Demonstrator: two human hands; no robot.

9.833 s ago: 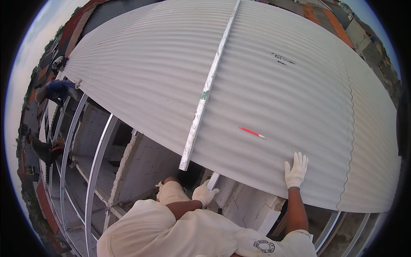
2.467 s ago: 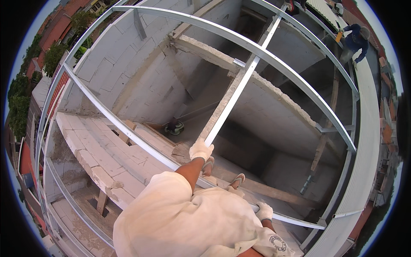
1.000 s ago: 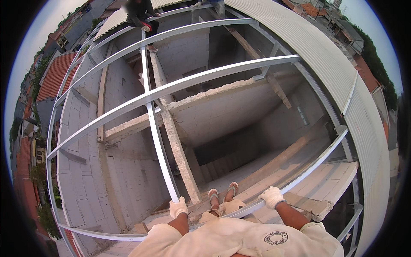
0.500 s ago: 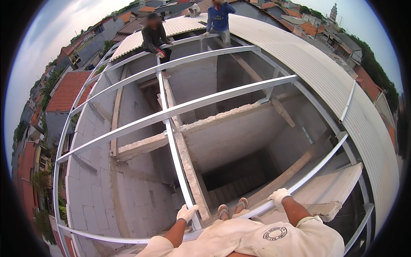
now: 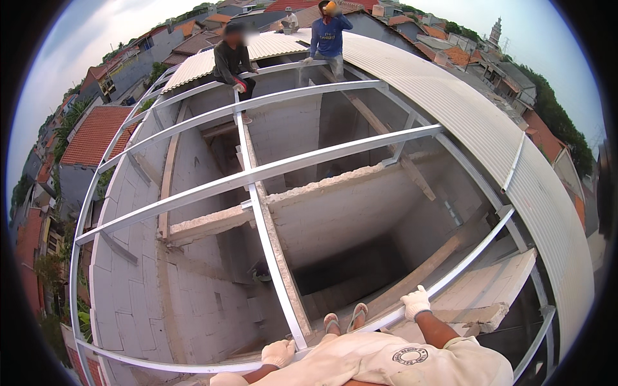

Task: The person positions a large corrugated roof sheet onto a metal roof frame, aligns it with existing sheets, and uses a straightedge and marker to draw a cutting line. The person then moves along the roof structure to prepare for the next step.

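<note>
Both my hands wear whitish work gloves. My left hand [image 5: 279,353] lies on the near metal roof beam [image 5: 193,368], close to where a long beam [image 5: 277,276] running away from me meets it. Its fingers are curled over the metal, partly out of sight. Farther right, my right hand [image 5: 416,303] is closed around the same near beam, where it slants up to the right. Between the two hands, my sandalled feet [image 5: 344,320] show just past the beam. Neither hand carries a loose thing.
Open drops lie between the beams, with block walls [image 5: 341,209] and dark stairs below. A cross beam [image 5: 257,172] spans ahead. Corrugated roofing [image 5: 463,96] runs along the right. One co-worker [image 5: 233,58] sits at the far frame; another, in blue [image 5: 328,38], is beside them.
My left hand has moved from the long beam back toward me, onto the near beam. My right hand keeps its hold. The co-worker in blue has an orange-yellow object at the head.
</note>
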